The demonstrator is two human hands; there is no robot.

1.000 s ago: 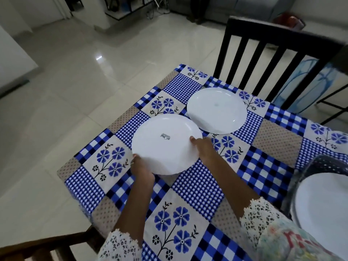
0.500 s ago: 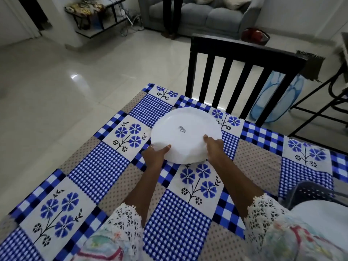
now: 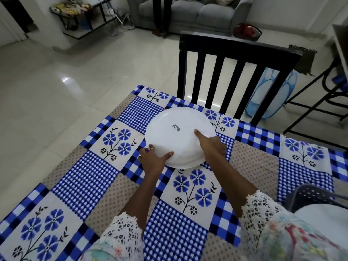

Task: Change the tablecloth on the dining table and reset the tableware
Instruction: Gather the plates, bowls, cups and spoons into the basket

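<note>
- A white plate (image 3: 178,136) lay upside down on the far part of the bench, on a blue and white tablecloth (image 3: 105,178) with flower squares.
- A second plate edge showed just under it at the near side, so it sat on top of another plate.
- A small dark stamp with writing was printed on the plate's back, near the middle. The letters were too small to read.
- The left hand (image 3: 152,159) held the plate's near left edge. Its thumb lay on top of the plate and its fingers curled at the rim, so the grip was clamped on the plate. A ring showed on one finger.
- The right hand (image 3: 211,146) was at the near right edge. One straight finger pressed on the plate's back and the other fingers went down past the rim; I cannot tell if they were curled under it.
- Both arms reached forward from lace sleeve cuffs (image 3: 258,210).
- A dark chair (image 3: 233,51) stood at the far edge of the bench, just behind the plate.
- A grey basket (image 3: 310,194) sat at the near right.
</note>
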